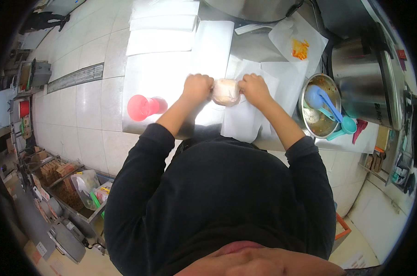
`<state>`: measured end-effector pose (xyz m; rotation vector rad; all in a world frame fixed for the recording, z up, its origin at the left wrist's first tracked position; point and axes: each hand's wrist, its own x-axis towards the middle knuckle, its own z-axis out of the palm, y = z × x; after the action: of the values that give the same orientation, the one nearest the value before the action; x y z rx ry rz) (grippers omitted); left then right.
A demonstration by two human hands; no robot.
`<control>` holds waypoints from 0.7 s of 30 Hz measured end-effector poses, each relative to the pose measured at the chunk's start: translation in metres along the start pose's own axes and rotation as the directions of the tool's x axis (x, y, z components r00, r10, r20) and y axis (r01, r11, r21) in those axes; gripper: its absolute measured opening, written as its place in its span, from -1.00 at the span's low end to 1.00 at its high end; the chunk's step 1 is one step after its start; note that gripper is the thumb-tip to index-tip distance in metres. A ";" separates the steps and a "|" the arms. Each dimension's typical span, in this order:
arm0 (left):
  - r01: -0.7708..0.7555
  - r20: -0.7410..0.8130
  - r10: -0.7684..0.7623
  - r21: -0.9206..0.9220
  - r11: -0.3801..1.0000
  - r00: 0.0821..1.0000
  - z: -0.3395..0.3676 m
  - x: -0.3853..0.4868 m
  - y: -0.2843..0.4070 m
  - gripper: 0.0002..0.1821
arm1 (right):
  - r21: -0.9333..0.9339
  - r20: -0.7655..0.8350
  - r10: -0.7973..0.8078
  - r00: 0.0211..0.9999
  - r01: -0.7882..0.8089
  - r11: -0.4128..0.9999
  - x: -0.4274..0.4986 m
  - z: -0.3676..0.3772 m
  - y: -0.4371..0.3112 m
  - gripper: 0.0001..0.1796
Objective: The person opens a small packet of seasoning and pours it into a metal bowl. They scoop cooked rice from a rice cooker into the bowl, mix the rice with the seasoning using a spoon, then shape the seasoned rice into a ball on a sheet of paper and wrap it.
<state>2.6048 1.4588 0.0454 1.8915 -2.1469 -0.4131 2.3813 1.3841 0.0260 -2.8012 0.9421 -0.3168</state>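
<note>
Between my two hands is a pale, rounded bundle in translucent white paper [226, 92], held just over the steel worktop [206, 119]. Its left end is pinched in the curled fingers of my left hand [198, 88]. On the opposite side, my right hand [255, 90] grips the other end. What the wrapping contains cannot be made out clearly. Loose white paper sheets [243, 119] lie beneath and to the right of the bundle. Beyond it is a folded white sheet [213, 41], washed out by glare.
A pink plastic cup [138, 108] is at left, near a white paper stack [163, 39]. Orange shredded food [300, 49] lies on paper at back right. A steel bowl [302, 107] holds a blue ladle [327, 101], beside a teal scoop [348, 125] and large steel pot [358, 76].
</note>
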 end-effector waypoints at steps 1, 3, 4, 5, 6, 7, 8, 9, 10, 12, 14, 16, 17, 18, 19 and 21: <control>0.045 0.045 -0.044 -0.017 0.999 0.998 0.011 -0.006 0.007 -0.88 | 0.033 0.068 -0.051 0.996 0.049 0.998 -0.004 0.006 -0.001 -0.90; 0.154 -0.119 -0.174 -0.161 0.975 0.978 0.032 -0.025 0.019 -0.91 | 0.122 -0.050 0.094 0.994 -0.087 0.989 -0.024 0.021 -0.025 -0.87; 0.175 -0.198 -0.210 -0.182 0.968 0.958 0.039 -0.032 0.026 -0.94 | 0.143 -0.084 0.159 0.984 -0.146 0.979 -0.029 0.026 -0.034 -0.87; 0.097 -0.276 -0.144 -0.180 0.979 0.950 0.044 -0.040 0.029 -0.91 | 0.165 -0.118 0.225 0.967 -0.205 0.965 -0.034 0.030 -0.041 -0.87; 0.021 -0.354 -0.081 -0.170 0.985 0.932 0.044 -0.049 0.032 -0.88 | 0.198 -0.041 0.278 0.960 -0.265 0.944 -0.036 0.028 -0.046 -0.81; -0.055 -0.429 -0.017 -0.155 0.986 0.903 0.044 -0.054 0.031 -0.85 | 0.204 -0.017 0.308 0.951 -0.298 0.932 -0.038 0.027 -0.048 -0.78; -0.023 -0.264 -0.037 -0.224 0.974 0.964 0.046 -0.056 0.021 -0.74 | 0.210 0.007 0.339 0.941 -0.333 0.920 -0.041 0.025 -0.049 -0.76; 0.108 -0.104 -0.136 -0.241 0.964 0.985 0.037 -0.048 0.017 -0.73 | 0.218 0.029 0.368 0.929 -0.365 0.905 -0.043 0.025 -0.051 -0.73; 0.237 0.059 -0.229 -0.235 0.943 0.972 0.020 -0.032 0.015 -0.72 | 0.270 0.073 0.408 0.910 -0.412 0.870 -0.045 0.026 -0.054 -0.70; 0.259 0.099 -0.245 -0.163 0.952 0.964 -0.004 -0.011 0.017 -0.67 | 0.359 0.163 0.465 0.870 -0.491 0.794 -0.047 0.027 -0.056 -0.60; 0.014 0.098 -0.011 -0.036 0.999 0.995 -0.003 0.002 0.011 -0.69 | 0.283 0.167 0.526 0.834 -0.551 0.785 -0.033 0.012 -0.070 -0.48; -0.054 0.211 0.083 -0.141 0.989 0.974 0.000 0.004 0.011 -0.69 | 0.399 0.257 0.547 0.797 -0.603 0.691 -0.027 -0.004 -0.082 -0.36; 0.017 0.311 0.080 -0.297 0.955 0.947 0.001 0.000 0.012 -0.69 | 0.537 0.340 0.520 0.783 -0.616 0.576 -0.028 -0.012 -0.086 -0.30; 0.090 0.407 0.104 -0.429 0.899 0.907 -0.001 0.003 0.011 -0.68 | 0.657 0.405 0.486 0.774 -0.616 0.434 -0.026 -0.016 -0.084 -0.23; 0.142 0.404 0.123 -0.566 0.812 0.907 -0.007 0.002 0.012 -0.66 | 0.846 0.475 0.351 0.807 -0.528 0.069 -0.028 -0.013 -0.077 -0.21; 0.247 0.398 0.155 -0.784 0.569 0.904 -0.018 -0.004 0.017 -0.64 | 0.686 0.402 0.068 0.913 -0.251 -0.683 -0.034 -0.008 -0.064 -0.15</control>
<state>2.5959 1.4635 0.0685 1.3342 -1.5752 -1.6588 2.3893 1.4546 0.0433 -0.4882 0.4435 -0.5352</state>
